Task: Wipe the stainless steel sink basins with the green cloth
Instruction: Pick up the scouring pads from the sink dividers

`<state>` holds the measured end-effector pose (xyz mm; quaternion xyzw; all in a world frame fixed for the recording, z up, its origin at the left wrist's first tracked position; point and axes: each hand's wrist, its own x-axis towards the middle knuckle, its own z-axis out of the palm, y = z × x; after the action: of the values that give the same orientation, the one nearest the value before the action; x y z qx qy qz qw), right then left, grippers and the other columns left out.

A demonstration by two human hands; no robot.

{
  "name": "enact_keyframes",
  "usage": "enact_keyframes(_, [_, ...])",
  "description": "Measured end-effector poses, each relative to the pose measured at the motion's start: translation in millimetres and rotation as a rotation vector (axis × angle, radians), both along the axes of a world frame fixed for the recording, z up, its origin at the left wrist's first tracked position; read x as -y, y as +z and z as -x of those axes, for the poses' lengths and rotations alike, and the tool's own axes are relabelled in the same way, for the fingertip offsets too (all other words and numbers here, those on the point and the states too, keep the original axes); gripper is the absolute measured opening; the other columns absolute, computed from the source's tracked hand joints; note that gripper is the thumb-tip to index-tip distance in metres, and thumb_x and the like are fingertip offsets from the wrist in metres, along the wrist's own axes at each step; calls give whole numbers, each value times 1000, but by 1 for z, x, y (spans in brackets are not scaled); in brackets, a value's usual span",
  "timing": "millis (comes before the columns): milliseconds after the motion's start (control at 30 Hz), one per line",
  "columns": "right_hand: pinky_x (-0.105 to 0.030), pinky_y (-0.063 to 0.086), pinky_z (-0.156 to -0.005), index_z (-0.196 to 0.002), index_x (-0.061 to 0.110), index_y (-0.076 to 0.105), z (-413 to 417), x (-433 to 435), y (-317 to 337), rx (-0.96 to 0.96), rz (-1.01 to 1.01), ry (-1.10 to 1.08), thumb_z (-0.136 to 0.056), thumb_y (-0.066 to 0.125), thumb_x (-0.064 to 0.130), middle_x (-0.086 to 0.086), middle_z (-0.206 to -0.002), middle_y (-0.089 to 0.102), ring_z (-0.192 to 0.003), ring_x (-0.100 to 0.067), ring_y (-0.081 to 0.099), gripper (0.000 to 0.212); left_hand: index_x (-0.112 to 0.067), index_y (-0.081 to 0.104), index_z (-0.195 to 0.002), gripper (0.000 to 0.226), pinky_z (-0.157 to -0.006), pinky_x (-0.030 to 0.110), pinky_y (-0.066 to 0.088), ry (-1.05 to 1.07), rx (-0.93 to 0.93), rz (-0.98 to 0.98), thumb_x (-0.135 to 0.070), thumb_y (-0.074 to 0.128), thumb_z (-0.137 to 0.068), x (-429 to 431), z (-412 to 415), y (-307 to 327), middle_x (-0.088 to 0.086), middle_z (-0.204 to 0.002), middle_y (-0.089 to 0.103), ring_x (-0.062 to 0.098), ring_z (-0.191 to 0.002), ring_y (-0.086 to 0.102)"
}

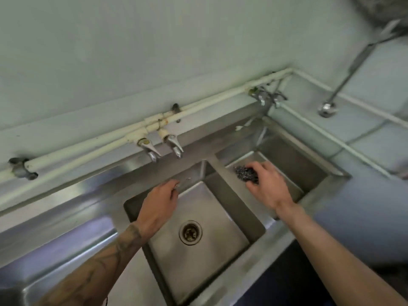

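While right hand (268, 186) grasps dark scourer (246, 173) (over right basin (291, 157)), left hand (161, 202) curled; hold unclear.

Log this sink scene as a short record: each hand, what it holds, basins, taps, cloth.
left hand: above the left basin's back edge, fingers loosely curled; hold unclear
right hand: grips a dark scouring pad in the right basin, near the divider
drain: in the left basin's floor
taps: two behind the left basin, more at the far corner
green cloth: not in view
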<state>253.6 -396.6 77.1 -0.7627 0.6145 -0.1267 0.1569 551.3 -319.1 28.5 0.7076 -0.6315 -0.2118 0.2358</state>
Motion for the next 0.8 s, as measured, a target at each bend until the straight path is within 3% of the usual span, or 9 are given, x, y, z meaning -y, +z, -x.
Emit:
enact_keyframes(167, [-42,52,-91,-130,27,62,53,-131,30,30,40,-251,-88,73,27,-7,-126,56,-107,-37,65,43,-20,64,-142,35,-95,46,52,-216,29,50,-18,51,-109,-54,53,35,9,-130,71,36,-113,68])
enact_keyframes(433, [-41,52,-91,-134,34,57,170,-331,46,14,37,-586,-86,71,29,-3,-127,55,-113,-34,63,50,-16,69,-134,33,-94,48,54,-562,20,110,-11,58,-103,-144,197,64,13,-123,73,39,-112,70])
enact_keyframes(633, [-41,56,-87,-131,30,61,265,-473,31,31,32,-801,-83,73,28,-4,-119,56,-110,-33,64,50,-18,67,-138,35,-93,46,53,-826,-6,134,-15,54,-106,-238,332,51,4,-129,72,34,-112,69])
enact_keyframes(800, [-39,52,-85,-132,28,62,334,-583,2,38,-62,-932,-84,74,25,-4,-120,56,-110,-32,62,49,-20,64,-141,36,-84,44,54,-987,28,131,-18,52,-107,-322,431,30,2,-121,71,30,-103,71])
